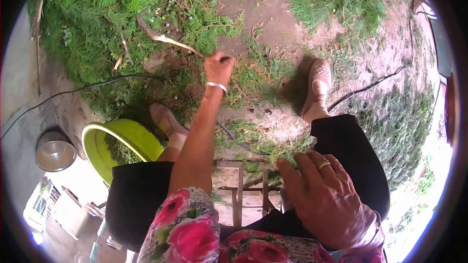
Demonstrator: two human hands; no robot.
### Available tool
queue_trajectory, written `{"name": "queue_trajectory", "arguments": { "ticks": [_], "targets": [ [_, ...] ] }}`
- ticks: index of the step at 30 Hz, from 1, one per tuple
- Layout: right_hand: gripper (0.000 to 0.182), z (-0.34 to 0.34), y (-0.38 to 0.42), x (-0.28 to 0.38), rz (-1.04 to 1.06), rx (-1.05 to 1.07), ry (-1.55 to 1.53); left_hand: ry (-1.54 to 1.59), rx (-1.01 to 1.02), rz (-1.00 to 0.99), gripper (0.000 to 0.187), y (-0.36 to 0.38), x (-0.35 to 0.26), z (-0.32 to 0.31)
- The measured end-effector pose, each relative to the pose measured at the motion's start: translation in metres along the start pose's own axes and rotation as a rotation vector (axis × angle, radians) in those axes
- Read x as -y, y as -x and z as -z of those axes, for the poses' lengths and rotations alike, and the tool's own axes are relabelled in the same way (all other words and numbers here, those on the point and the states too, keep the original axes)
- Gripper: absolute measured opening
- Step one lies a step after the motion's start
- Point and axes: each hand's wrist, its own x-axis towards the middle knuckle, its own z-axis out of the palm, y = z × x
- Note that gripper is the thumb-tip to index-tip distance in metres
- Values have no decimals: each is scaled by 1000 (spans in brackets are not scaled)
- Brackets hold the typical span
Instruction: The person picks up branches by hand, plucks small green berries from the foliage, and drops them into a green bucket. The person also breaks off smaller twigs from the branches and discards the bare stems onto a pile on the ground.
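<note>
My left hand [219, 69], with a silver bracelet at the wrist, reaches out over the ground with its fingers closed. A peeled, pale branch [170, 42] meets its fingers and runs up and left into green conifer sprigs [214, 30]. The fingertips are partly hidden. Close to my body, my right hand [326, 190] hovers palm down above my lap, fingers apart and a ring on one of them. Nothing shows in it. By my left knee stands a lime-green basin [146, 141] holding small greenish cones or seeds [119, 150].
Heaps of cut greenery [122, 0] lie ahead, with more sprigs [341, 0] at the upper right. A black cable [87, 86] crosses the ground. A metal bowl [56, 153] sits at the left. Between my legs is a wooden frame [239, 190].
</note>
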Motion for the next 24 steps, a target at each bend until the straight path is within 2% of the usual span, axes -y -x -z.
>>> {"name": "queue_trajectory", "arguments": {
  "ticks": [2, 4, 5, 7, 9, 11, 13, 15, 16, 18, 19, 21, 23, 24],
  "targets": [
    [39, 0, 1, 2, -10, 7, 36, 278, 255, 117, 7, 46, -20, 3],
    [38, -2, 1, 4, -5, 4, 39, 383, 389, 116, 9, 76, -7, -7],
    [38, -3, 1, 4, -3, 0, 43, 386, 384, 117, 9, 88, -2, -7],
    [38, -3, 2, 5, 5, -5, 81, 819, 441, 355, 9, 103, 6, -8],
    [38, -4, 2, 4, 10, -12, 115, 912, 373, 341, 13, 99, 13, 1],
    [40, -5, 3, 3, 6, -37, 75, 580, 59, 232, 8, 81, 18, 14],
    [40, -5, 3, 4, 10, -22, 69, 79, -123, 138, 12, 50, 26, 26],
    [41, -4, 1, 3, 10, -10, 66, -290, -366, -216, 20, 8, 46, 29],
    [42, -4, 0, 3, 2, -2, 52, -288, -360, -214, 20, -1, 37, 28],
    [42, -4, -1, 2, -8, 7, 37, -744, -381, -55, 28, -12, 9, 29],
    [42, -4, -2, 1, -8, 3, 30, -743, -378, -54, 28, -15, 8, 29],
    [42, -3, -2, 0, -8, 3, 25, -866, -338, 100, 33, -19, 7, 27],
    [42, -2, -2, 0, -7, 16, 9, -835, -268, 78, 31, -28, 31, 35],
    [42, -2, -2, 1, -7, 17, 9, -621, -210, -83, 24, -29, 42, 41]
  ]
}}
